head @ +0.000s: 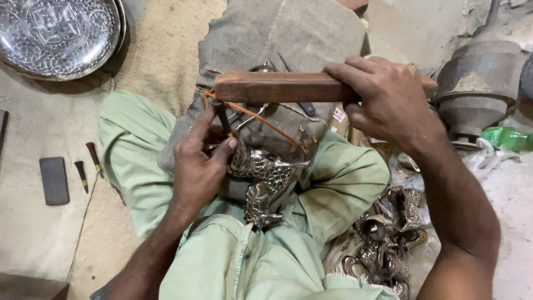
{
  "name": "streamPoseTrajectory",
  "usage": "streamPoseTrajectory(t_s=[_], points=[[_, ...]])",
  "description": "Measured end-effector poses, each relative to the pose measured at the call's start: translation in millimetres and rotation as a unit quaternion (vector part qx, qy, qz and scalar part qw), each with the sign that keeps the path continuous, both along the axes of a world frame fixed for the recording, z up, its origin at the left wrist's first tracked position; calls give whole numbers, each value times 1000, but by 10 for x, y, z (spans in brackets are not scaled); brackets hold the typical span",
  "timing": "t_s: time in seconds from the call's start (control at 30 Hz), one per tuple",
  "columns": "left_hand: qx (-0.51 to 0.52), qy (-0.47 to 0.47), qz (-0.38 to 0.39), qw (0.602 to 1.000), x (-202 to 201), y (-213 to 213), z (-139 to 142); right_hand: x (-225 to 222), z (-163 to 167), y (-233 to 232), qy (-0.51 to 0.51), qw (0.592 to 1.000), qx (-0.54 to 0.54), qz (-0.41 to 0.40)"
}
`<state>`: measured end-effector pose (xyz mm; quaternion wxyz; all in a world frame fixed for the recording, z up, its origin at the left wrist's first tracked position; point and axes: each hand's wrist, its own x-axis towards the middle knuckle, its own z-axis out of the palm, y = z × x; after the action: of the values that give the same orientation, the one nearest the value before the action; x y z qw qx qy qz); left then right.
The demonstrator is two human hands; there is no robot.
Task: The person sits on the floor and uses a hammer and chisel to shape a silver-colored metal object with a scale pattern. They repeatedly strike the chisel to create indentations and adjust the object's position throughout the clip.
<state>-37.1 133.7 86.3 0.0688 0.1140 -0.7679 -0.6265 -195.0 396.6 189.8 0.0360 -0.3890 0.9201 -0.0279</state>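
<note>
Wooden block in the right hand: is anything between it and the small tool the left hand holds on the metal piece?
Nothing visible blocks it. The wooden block, gripped by the right hand, hangs directly above the small tool, which the left hand pinches upright on the embossed metal piece.

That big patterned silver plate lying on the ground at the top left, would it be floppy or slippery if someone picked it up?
The plate looks like shiny embossed metal, so it is probably stiff, not floppy. Its raised pattern and rim would likely give fingers some grip, though the polish may feel slick. Lying flat on the ground, it seems unlikely to roll or tip.
</note>
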Motion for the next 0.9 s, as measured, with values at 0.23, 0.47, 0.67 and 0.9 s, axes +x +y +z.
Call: streamPoseTrajectory(t_s=[0.23, 0.47, 0.67, 0.9], points=[[48, 22, 40, 998, 343, 103, -88, 413, -204, 228, -91, 988, -84, -88], [-51, 107, 75, 990, 509, 270, -290, 478, -92, 144, 3, 999, -47, -17], [-64, 153, 94, 982, 511, 351, -357, 383, 248, -29, 1, 989, -127, 81], [-61, 102, 70, 990, 449, 306, -222, 375, 487, -74, 128, 983, 87, 98]])
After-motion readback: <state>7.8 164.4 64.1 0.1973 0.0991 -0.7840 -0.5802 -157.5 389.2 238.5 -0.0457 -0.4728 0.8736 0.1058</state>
